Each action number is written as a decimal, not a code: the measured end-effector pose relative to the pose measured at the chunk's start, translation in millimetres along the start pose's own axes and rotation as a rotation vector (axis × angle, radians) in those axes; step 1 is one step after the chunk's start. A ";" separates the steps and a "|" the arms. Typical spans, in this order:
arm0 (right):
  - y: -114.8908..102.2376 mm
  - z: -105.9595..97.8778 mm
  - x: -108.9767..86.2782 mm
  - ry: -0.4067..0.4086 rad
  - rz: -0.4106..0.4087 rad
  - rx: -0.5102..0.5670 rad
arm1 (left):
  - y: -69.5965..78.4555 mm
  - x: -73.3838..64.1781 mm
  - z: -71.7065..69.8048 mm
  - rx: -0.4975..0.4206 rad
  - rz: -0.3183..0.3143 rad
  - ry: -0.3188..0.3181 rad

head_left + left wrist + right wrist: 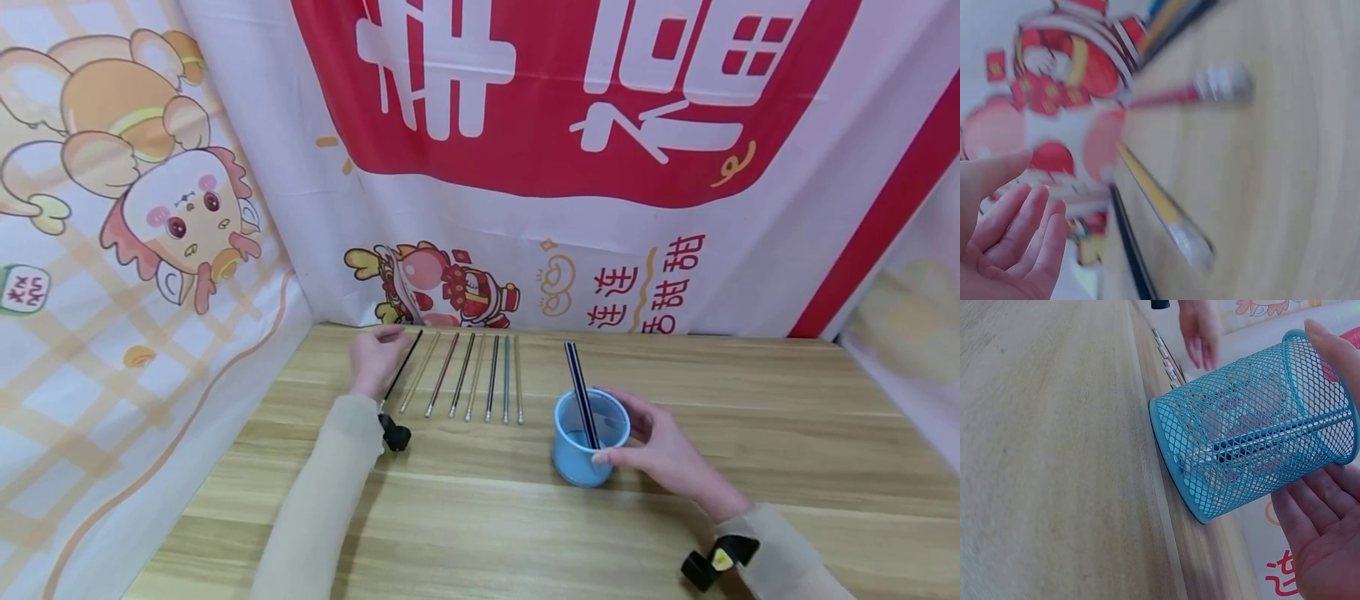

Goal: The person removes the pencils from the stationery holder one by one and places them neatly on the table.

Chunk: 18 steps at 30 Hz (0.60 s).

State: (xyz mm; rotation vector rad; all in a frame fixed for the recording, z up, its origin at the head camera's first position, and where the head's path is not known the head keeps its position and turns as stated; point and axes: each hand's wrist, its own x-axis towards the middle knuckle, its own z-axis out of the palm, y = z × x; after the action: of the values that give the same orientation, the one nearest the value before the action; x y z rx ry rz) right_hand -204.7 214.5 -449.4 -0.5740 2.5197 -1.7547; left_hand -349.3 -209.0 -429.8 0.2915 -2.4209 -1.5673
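A blue mesh pencil cup (581,460) stands upright on the table, with dark striped pencils (581,392) leaning inside it. My right hand (663,446) holds the cup from its right side, thumb at the near rim and fingers round the far side; the right wrist view also shows the mesh cup (1241,434) between thumb and fingers. At the left end of a row of pencils, my left hand (372,360) hovers beside a black pencil (402,367). In the left wrist view the left hand (1016,244) has loosely bent fingers with nothing between them.
Several more pencils, among them a red pencil (443,375) and a blue pencil (506,379), lie side by side with eraser ends toward me. The wooden table (465,533) meets a printed cloth (450,208) at the back; another patterned cloth (75,375) hangs at the left.
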 end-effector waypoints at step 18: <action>-0.7 -0.5 -1.0 -0.004 -0.015 0.003 | 85.0 -96.8 52.4 -0.183 0.255 -0.360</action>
State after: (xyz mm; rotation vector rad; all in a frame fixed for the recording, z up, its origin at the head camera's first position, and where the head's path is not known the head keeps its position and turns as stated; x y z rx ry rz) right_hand -203.7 215.0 -448.8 -0.5971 2.5161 -1.7599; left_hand -276.4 -100.7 -381.9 -0.3494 -2.4142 -1.8278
